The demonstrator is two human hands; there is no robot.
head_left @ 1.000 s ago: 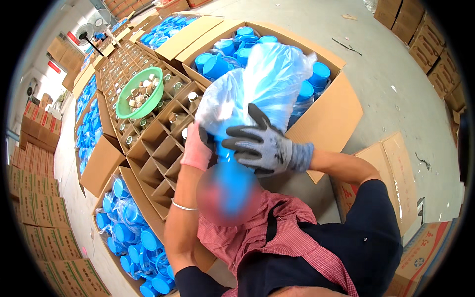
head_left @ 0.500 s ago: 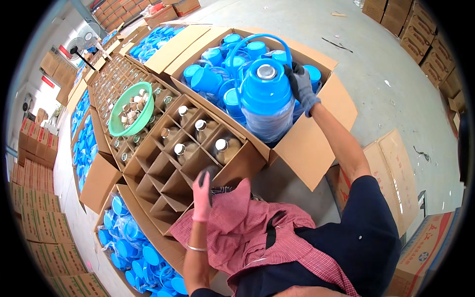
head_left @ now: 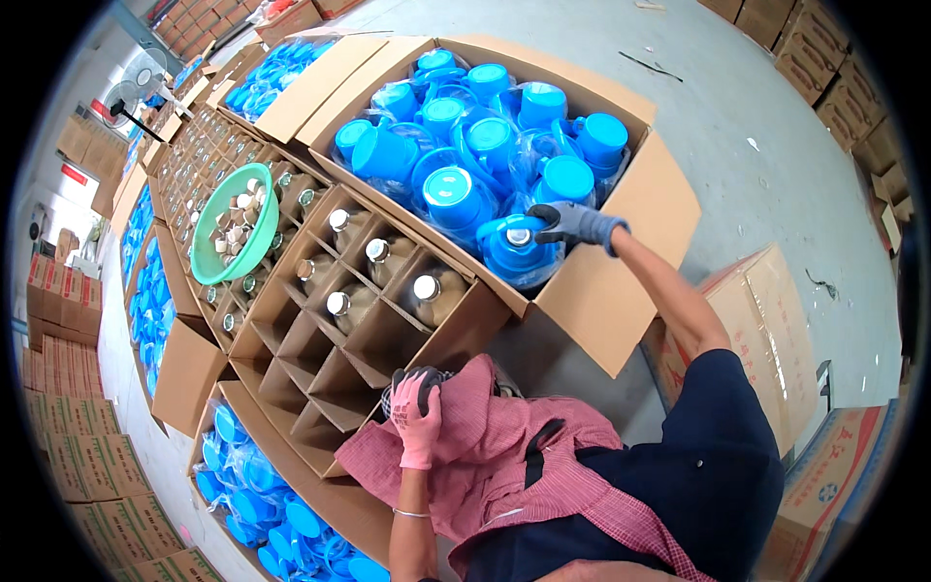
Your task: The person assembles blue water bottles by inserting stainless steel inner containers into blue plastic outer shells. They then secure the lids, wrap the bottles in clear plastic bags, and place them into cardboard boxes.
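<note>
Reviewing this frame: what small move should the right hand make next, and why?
Probably ease the right hand up off the capless blue flask: it appears settled inside the open carton, and the fingers only seem to touch its top.

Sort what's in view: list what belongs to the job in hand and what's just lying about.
Apparently part of the job:
blue flask at the right hand
open carton with more flasks
divided carton near the left hand
white-capped bottles

Probably just lying about:
dark strip on the floor
white scrap
</note>
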